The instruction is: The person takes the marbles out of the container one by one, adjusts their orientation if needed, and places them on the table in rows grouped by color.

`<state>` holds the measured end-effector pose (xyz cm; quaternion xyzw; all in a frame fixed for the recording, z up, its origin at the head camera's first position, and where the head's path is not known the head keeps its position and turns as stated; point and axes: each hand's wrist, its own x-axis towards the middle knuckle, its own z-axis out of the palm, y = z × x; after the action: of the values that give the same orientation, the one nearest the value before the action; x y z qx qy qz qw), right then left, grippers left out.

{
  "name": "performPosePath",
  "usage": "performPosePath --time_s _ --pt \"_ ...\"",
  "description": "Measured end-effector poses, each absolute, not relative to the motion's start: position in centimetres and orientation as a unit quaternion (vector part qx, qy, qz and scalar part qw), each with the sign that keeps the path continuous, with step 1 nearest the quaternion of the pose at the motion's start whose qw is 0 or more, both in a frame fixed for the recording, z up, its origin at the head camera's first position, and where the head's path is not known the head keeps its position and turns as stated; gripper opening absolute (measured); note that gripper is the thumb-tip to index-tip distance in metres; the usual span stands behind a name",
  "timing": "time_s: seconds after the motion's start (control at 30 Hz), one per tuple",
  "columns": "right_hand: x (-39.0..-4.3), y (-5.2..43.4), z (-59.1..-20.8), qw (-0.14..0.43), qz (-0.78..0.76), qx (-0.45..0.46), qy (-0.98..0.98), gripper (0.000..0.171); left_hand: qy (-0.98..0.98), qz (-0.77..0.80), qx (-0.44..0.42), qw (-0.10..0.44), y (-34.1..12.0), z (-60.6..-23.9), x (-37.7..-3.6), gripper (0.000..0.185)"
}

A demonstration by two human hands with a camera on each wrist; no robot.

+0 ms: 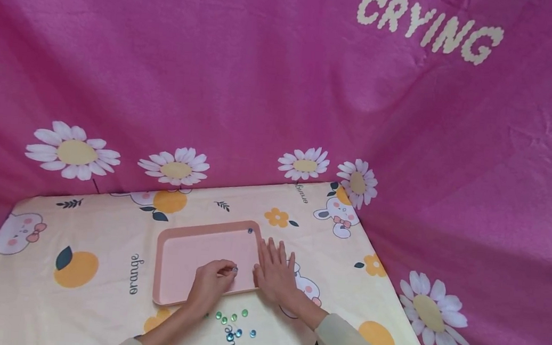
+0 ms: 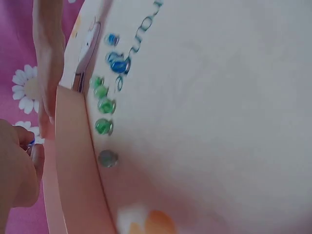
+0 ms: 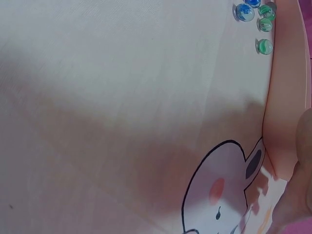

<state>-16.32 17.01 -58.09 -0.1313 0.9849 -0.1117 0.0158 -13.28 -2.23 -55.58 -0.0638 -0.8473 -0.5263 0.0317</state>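
Observation:
My left hand (image 1: 210, 284) is over the front part of a pink rectangular tray (image 1: 185, 265). Between its thumb and fingertips it pinches a small glass marble (image 1: 235, 269), which shows blue in the left wrist view. My right hand (image 1: 275, 273) lies with fingers extended along the tray's right side, the thumb at the rim. Another dark blue marble (image 1: 250, 230) sits inside the tray at its far right corner. In front of the tray lie several green marbles (image 1: 234, 317) and blue marbles (image 1: 252, 333), loose on the cloth. A greyish marble (image 2: 107, 158) is close to the tray's wall.
A cream tablecloth (image 1: 113, 225) printed with oranges and rabbits covers the table. Magenta fabric (image 1: 243, 84) with daisies hangs behind it and along the right side. The table's right edge runs beyond my right forearm.

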Motion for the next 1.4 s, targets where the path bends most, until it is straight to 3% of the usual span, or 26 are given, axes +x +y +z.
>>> performPosePath --time_s 0.13,0.5,0.73,1.13,1.4 --pt "-16.3 17.0 -58.1 0.015 -0.107 -0.134 0.985 0.065 -0.847 -0.526 -0.067 0.023 -2.8 -55.4 -11.5 0.015" --pt "-16.4 16.9 -58.2 0.020 -0.111 -0.128 0.985 0.064 -0.863 -0.494 -0.046 -0.091 -4.3 -55.5 -6.9 0.016" --pt "-16.2 16.6 -57.9 0.015 -0.116 -0.130 0.985 0.063 -0.893 -0.447 -0.019 -0.055 -4.3 -56.8 -4.9 0.013" --pt "-16.1 16.7 -58.1 0.012 -0.114 -0.129 0.985 0.064 -0.890 -0.442 -0.011 -0.108 -4.7 -58.1 -4.0 0.015" --pt "-16.1 16.8 -58.1 0.014 -0.111 -0.131 0.985 0.064 -0.902 -0.419 -0.012 -0.108 -4.5 -58.7 -3.6 0.015"
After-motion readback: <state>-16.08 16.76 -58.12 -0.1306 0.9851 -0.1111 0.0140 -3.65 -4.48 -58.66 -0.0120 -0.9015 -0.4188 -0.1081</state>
